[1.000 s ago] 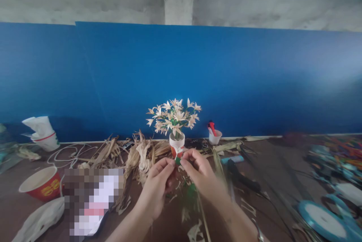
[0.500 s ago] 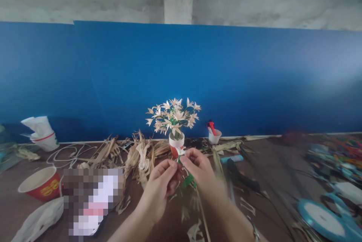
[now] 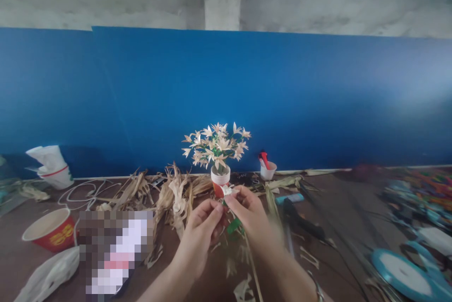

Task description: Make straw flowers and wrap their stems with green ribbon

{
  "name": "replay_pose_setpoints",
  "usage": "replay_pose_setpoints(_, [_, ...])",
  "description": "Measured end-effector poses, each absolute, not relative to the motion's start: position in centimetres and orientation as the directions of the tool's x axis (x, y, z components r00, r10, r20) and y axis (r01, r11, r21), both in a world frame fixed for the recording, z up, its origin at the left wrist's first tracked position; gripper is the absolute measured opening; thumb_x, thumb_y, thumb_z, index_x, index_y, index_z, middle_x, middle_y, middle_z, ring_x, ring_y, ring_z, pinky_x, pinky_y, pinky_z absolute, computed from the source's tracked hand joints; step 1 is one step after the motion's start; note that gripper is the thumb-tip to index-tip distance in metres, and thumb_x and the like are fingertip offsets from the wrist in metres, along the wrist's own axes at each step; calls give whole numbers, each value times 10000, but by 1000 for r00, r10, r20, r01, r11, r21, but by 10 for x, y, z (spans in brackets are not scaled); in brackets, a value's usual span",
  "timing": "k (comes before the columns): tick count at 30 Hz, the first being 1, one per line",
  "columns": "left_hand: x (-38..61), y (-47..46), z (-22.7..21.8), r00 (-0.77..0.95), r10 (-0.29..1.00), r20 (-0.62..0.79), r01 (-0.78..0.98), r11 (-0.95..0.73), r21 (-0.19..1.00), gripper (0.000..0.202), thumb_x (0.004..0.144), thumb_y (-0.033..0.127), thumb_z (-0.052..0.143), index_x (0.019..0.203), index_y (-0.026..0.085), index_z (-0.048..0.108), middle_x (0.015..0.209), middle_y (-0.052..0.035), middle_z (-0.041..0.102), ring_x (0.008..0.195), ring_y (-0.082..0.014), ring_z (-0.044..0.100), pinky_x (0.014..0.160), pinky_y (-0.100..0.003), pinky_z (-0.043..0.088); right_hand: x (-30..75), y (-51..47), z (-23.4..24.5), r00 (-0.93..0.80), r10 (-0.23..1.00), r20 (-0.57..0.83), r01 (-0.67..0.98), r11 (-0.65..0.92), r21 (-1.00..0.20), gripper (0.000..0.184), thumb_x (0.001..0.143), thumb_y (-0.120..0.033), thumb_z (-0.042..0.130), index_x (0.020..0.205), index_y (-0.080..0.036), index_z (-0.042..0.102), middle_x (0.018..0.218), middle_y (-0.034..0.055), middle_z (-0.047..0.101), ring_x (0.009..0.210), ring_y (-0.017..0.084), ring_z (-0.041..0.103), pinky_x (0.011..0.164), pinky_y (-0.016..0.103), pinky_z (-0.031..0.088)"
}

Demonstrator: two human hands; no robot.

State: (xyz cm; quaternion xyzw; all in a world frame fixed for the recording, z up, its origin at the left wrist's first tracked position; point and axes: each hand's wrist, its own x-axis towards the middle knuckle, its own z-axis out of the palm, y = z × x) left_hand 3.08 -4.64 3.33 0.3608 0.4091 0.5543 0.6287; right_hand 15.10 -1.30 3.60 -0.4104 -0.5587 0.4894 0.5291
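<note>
Between my two hands is a small white flower [image 3: 227,190] with a bit of green at its base. The fingertips of my right hand [image 3: 250,210] pinch it just under the petals. Thumb and fingers of my left hand [image 3: 203,222] are closed at the green part, close against the right fingertips; the stem itself is mostly hidden. Below the right hand a green strip [image 3: 234,225] shows. Right behind the hands stands a red and white paper cup [image 3: 221,178] that holds a bunch of pale flowers [image 3: 219,145] on green stems.
Dry husks [image 3: 178,193] lie left of the cup. A red bowl [image 3: 51,230], a white cable and a blurred-out patch are at the left. Rightward are a small white cup [image 3: 268,170] with a red-handled tool, a black glue gun [image 3: 303,221] and a blue ribbon spool [image 3: 402,273].
The white flower has turned and sits slightly lower between my fingers. The green strip below has shifted a little. Both hands stay in nearly the same place.
</note>
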Motion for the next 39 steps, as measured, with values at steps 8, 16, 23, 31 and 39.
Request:
replay_pose_setpoints(8, [31, -46, 31, 7, 996, -87, -327, 84, 941, 361, 658, 486, 689, 696, 162, 536, 510, 69, 432, 430, -34, 254, 407, -167, 139, 152, -13, 32, -25, 955, 294, 39, 295, -955, 217, 764, -369, 612, 784, -196, 481, 712, -12, 511, 660, 139, 499, 626, 260, 423])
replay_pose_setpoints(16, [36, -47, 26, -65, 998, 5, -235, -20, 972, 324, 702, 469, 657, 699, 154, 580, 520, 66, 404, 457, -52, 272, 414, -178, 178, 150, -22, 37, 94, 852, 515, 347, 457, -819, 174, 774, -316, 614, 660, -192, 568, 853, 43, 516, 839, 199, 523, 767, 314, 415])
replay_pose_setpoints(23, [36, -48, 25, -85, 988, 126, -119, -135, 984, 276, 768, 415, 600, 702, 147, 581, 545, 56, 430, 487, -64, 314, 446, -181, 241, 146, -28, 37, 87, 850, 520, 290, 478, -829, 150, 790, -270, 593, 664, -196, 630, 850, 31, 535, 817, 175, 549, 717, 268, 441])
replay_pose_setpoints(31, [35, -49, 25, -104, 969, 223, 5, -224, 975, 248, 787, 379, 571, 692, 151, 600, 571, 18, 507, 534, -98, 406, 491, -192, 326, 145, -30, 38, 86, 856, 510, 287, 469, -835, 143, 797, -271, 598, 681, -198, 639, 813, 18, 527, 779, 161, 546, 703, 256, 431])
replay_pose_setpoints(39, [32, -49, 26, -85, 960, 266, 94, -258, 962, 218, 808, 344, 546, 729, 158, 628, 610, 4, 565, 560, -112, 451, 515, -196, 368, 144, -32, 36, 80, 814, 576, 361, 515, -778, 149, 810, -250, 570, 680, -193, 616, 826, 25, 540, 781, 165, 547, 706, 268, 429])
